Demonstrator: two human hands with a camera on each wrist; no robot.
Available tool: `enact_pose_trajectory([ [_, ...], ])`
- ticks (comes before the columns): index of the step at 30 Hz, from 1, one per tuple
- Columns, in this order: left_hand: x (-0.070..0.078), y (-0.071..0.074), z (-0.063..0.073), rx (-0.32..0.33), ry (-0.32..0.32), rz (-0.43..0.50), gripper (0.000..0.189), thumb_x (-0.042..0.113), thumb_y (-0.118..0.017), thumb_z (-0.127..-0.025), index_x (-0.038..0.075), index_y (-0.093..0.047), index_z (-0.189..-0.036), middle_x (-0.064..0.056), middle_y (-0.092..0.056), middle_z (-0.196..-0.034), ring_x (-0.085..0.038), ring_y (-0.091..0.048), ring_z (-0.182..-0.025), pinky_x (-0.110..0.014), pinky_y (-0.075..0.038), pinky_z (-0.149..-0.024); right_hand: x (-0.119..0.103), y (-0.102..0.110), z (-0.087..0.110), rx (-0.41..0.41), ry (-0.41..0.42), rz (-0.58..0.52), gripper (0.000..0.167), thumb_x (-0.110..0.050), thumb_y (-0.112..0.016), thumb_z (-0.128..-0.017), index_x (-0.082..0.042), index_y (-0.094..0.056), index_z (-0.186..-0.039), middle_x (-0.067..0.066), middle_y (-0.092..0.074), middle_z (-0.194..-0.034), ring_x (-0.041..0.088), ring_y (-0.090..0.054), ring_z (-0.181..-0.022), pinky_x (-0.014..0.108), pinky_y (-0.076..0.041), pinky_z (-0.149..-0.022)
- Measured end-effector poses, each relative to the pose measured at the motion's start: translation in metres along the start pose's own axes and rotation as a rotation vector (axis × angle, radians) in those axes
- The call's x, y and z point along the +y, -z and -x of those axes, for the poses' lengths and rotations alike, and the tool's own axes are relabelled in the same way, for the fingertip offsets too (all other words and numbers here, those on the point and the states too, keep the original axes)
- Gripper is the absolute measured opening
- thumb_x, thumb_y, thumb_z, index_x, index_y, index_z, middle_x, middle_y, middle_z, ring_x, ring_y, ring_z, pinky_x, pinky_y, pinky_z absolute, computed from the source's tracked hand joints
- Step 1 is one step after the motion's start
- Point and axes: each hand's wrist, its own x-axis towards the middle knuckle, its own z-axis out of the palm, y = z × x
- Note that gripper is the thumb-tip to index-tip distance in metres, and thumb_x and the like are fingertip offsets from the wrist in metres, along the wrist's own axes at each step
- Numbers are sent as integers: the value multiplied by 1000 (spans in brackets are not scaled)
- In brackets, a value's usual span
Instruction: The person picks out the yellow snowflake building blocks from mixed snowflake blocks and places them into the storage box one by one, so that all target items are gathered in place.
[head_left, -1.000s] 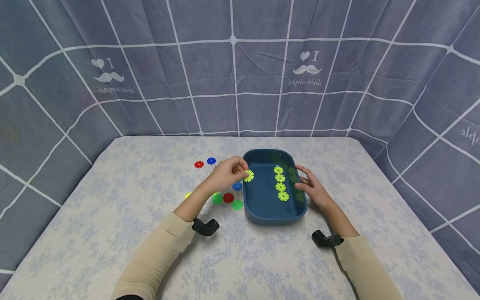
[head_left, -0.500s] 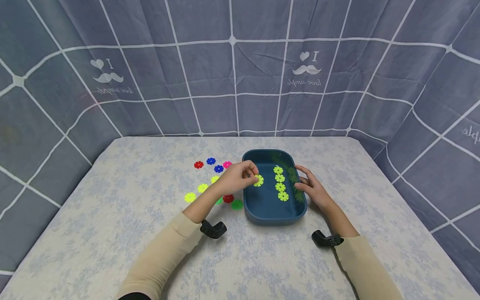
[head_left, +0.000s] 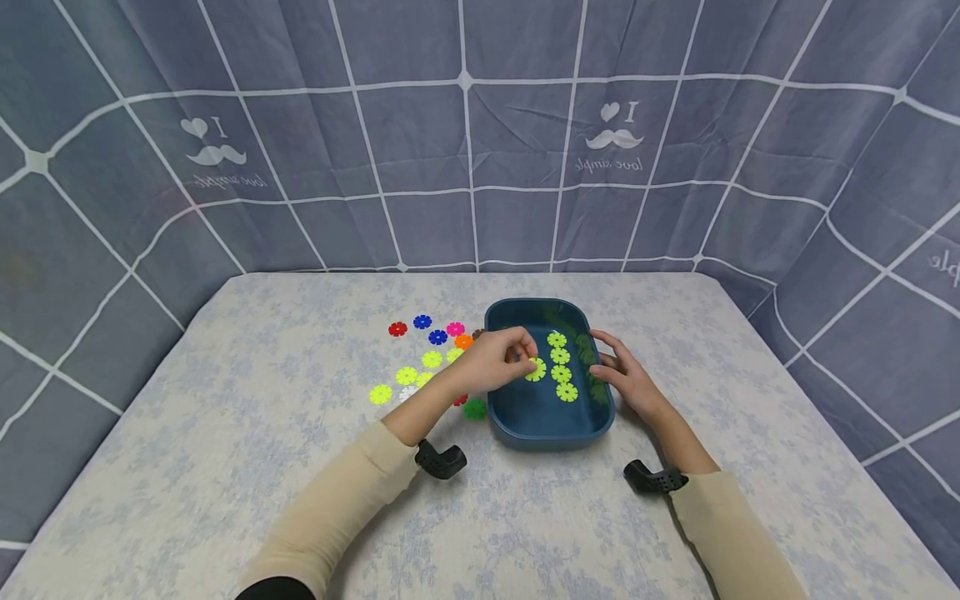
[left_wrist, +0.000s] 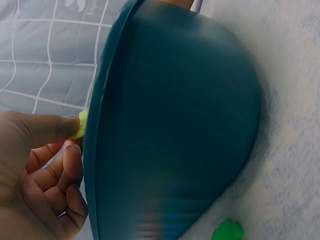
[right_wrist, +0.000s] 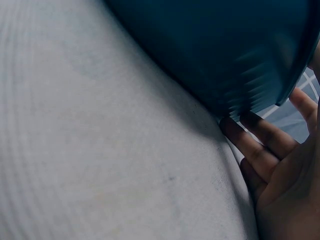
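Note:
A yellow-green flower-shaped disc (head_left: 536,369), notched around its edge, is pinched between thumb and forefinger of my left hand (head_left: 491,360). That hand hangs over the left part of a dark blue plastic bin (head_left: 551,437). In the left wrist view, only a bit of the yellow disc (left_wrist: 82,125) shows past the thumb, beside the bin's rim. Inside the bin lies a column of several like discs (head_left: 560,374) near the right wall. My right hand (head_left: 628,379) holds the bin's right side, thumb over the rim; in the right wrist view, fingers (right_wrist: 255,150) touch the outer wall.
Left of the bin several loose discs lie on the patterned tablecloth (head_left: 285,400), among them red (head_left: 397,329), blue (head_left: 422,322), pink (head_left: 455,328), yellow (head_left: 381,394) and green (head_left: 475,409). My left forearm passes over some. A grid-patterned curtain (head_left: 420,150) surrounds the table.
My left hand has carried the yellow disc rightward and slightly nearer me, from the bin's left rim to over its inside. My right hand and the bin have stayed put.

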Motion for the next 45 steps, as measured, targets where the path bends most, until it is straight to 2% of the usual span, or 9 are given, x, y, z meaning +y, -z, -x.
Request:
enact_pose_trajectory([
  [7, 0, -9, -2, -31, -7, 3, 12, 14, -68, -93, 9, -60, -100, 0, -61, -85, -16, -54, -70, -25, -45, -63, 1, 0, 0, 2, 1, 13, 63, -11, -48, -102, -11, -16, -156, 28, -26, -153, 43, -29, -139, 64, -28, -104],
  [13, -1, -17, -6, -72, -10, 4, 13, 14, -67, -94, 6, -60, -102, 1, -60, -86, -15, -54, -70, -25, -45, -64, 0, 1, 0, -2, 3, 0, 63, -11, -49, -102, -10, -15, -155, 29, -32, -150, 43, -33, -137, 62, -31, -103],
  [19, 2, -23, -10, -108, -10, 5, 13, 12, -67, -93, 5, -60, -102, 1, -60, -85, -14, -54, -72, -23, -46, -65, 0, 1, -1, -5, 0, 3, 63, -11, -48, -102, -10, -16, -155, 29, -37, -147, 42, -38, -134, 45, -41, -100],
  [24, 4, -29, -14, -123, -27, -35, 13, 10, -68, -92, 5, -60, -102, 1, -60, -84, -13, -54, -72, -22, -46, -67, 1, 2, -1, -3, 3, 4, 62, -12, -48, -102, -9, -16, -155, 30, -37, -147, 43, -37, -134, 33, -43, -96],
  [27, 6, -32, -16, -136, -22, -49, 13, 11, -68, -92, 7, -61, -102, 1, -61, -83, -12, -55, -73, -22, -47, -69, 0, 2, 0, -2, 13, 13, 61, -12, -48, -102, -8, -16, -155, 30, -36, -147, 44, -36, -135, 37, -42, -98],
  [34, 9, -38, -21, -182, -19, -64, 12, 10, -68, -92, 7, -61, -101, 2, -60, -81, -10, -55, -73, -21, -47, -69, 1, 1, -1, 0, 4, 16, 62, -12, -48, -102, -10, -16, -155, 30, -33, -149, 44, -32, -138, 61, -30, -104],
  [45, 6, -48, -29, -240, -1, -85, 9, 11, -68, -92, 10, -61, -99, 4, -61, -78, -10, -56, -68, -22, -45, -64, 0, 1, -1, -5, -3, 8, 62, -11, -47, -102, -10, -16, -155, 30, -32, -149, 44, -30, -138, 65, -27, -104],
])
